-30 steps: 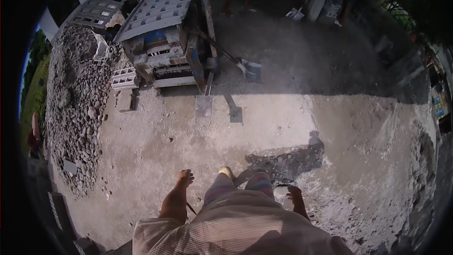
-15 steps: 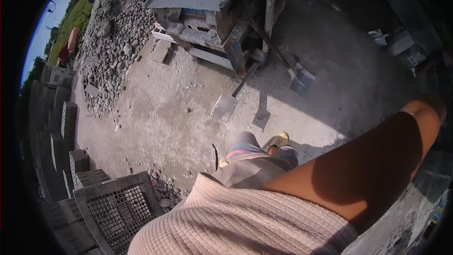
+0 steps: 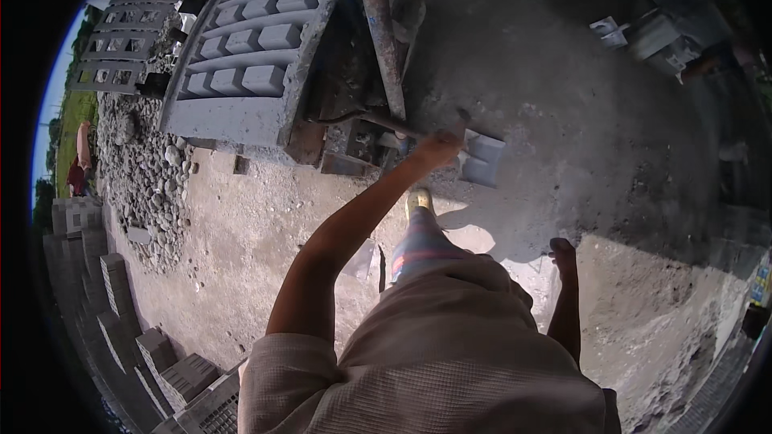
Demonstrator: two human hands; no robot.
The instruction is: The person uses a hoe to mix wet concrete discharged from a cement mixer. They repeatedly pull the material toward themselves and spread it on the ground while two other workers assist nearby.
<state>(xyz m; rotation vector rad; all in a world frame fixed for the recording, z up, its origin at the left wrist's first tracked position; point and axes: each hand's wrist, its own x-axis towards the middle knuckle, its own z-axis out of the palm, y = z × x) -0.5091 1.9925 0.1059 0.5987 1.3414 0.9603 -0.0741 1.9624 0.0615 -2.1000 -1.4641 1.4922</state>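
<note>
At two o'clock from the view's centre lies the grey, square metal shovel blade (image 3: 485, 161). Your left hand (image 3: 439, 149) covers its slim, dark shaft (image 3: 384, 121); whether your fingers clamp it, I cannot tell. Your right hand (image 3: 564, 255), towards four o'clock, hangs empty, loosely curled. Lifted crookedly, the shaft could snag the rusty, round post (image 3: 378, 28) at twelve.

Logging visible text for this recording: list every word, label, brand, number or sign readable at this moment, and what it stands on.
No text can be read.
Shovel by the left hand: no lettering visible.
Grey panel with raised blocks: none visible.
Blue-and-yellow item at the right edge: too small and blurred to tell whether it carries print.
</note>
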